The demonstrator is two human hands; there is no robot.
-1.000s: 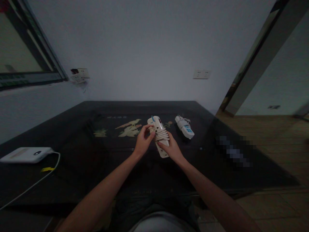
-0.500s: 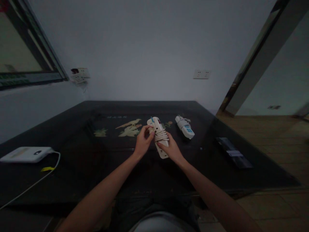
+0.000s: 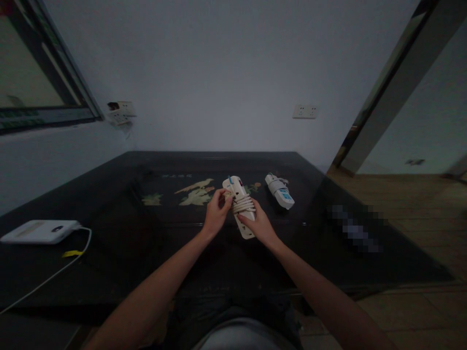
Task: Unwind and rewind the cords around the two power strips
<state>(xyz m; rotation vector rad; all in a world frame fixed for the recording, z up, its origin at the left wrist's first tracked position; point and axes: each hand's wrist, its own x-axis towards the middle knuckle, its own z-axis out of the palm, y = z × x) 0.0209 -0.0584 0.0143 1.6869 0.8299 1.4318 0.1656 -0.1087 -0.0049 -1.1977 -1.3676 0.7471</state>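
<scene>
Between my hands, over the middle of the dark table, is a white power strip (image 3: 248, 232) with its cord (image 3: 243, 204) wound round it in several turns. My right hand (image 3: 260, 223) grips the strip's lower right side, thumb across its face below the coils. My left hand (image 3: 218, 208) is closed at the strip's left edge, thumb and fingertips pinched near the cord's turns; what exactly lies between those fingertips is too small to make out, but it appears to be the cord. A blue strap or mark crosses the strip's upper end.
Right of my hands a second white power strip (image 3: 283, 194) lies with its cord wrapped round it. A white device (image 3: 40, 232) with a cable (image 3: 54, 274) and yellow tag (image 3: 72, 253) is at left. A pixelated dark object (image 3: 353, 231) lies right. Wall sockets (image 3: 305, 112) are behind the glossy table (image 3: 153, 248).
Almost nothing differs. Both hands hold the same pose on the power strip, with only a very slight shift of the left fingers. The object at right is now pixelated.
</scene>
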